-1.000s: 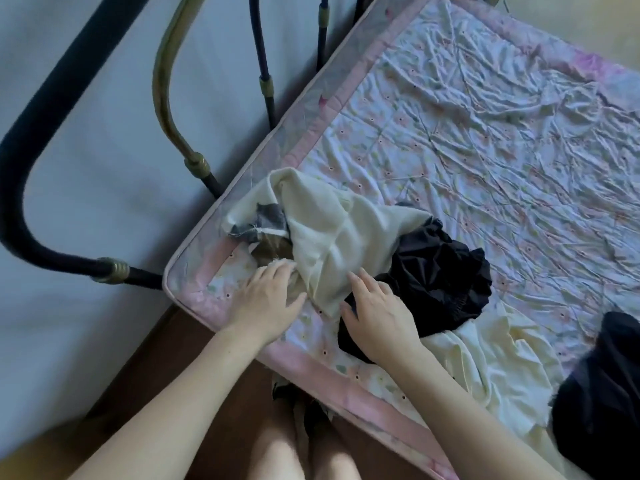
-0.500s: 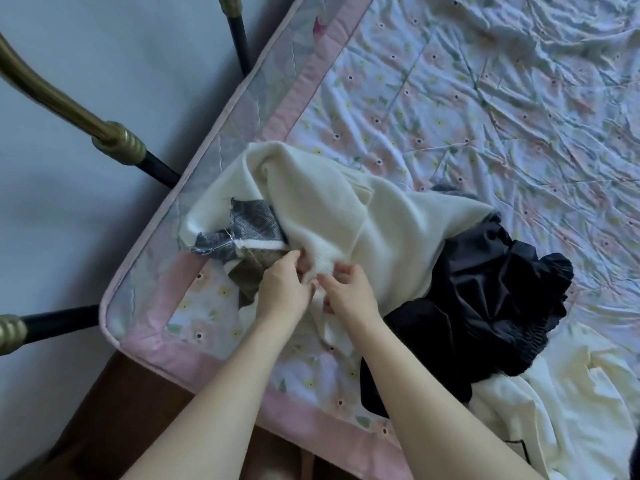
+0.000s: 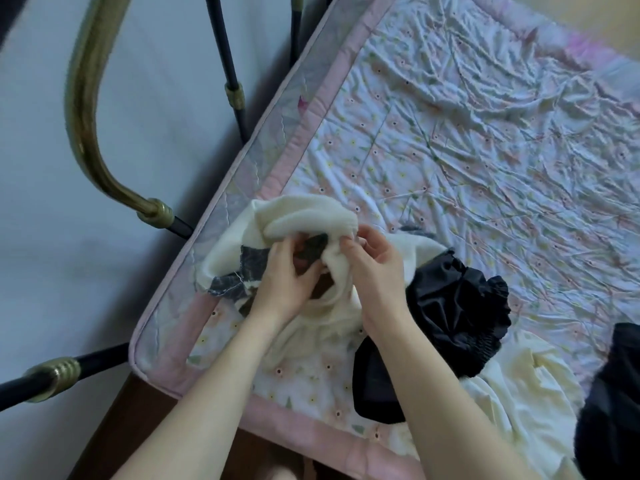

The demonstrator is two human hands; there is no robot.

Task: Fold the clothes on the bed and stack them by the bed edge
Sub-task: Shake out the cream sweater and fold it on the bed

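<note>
1. Gripping the cream knit garment [image 3: 304,216] at centre frame, the left hand [image 3: 284,285] and right hand [image 3: 374,271] each pinch its bunched cloth, side by side and equally near it.
2. The garment's bulk lies above and left of the hands, its long axis running from centre toward the mattress corner at lower left.
3. A grey stitched-edge cloth [image 3: 242,271] sits tangled in it, beside the left hand.
4. A crumpled black ruffled garment [image 3: 457,306] lies right of the right hand on the floral-sheeted bed [image 3: 485,150]; no containers are visible.

Both forearms reach forward; left hand [image 3: 282,282] and right hand [image 3: 375,271] meet, fingers curled, each pinching cloth [image 3: 311,216].
</note>
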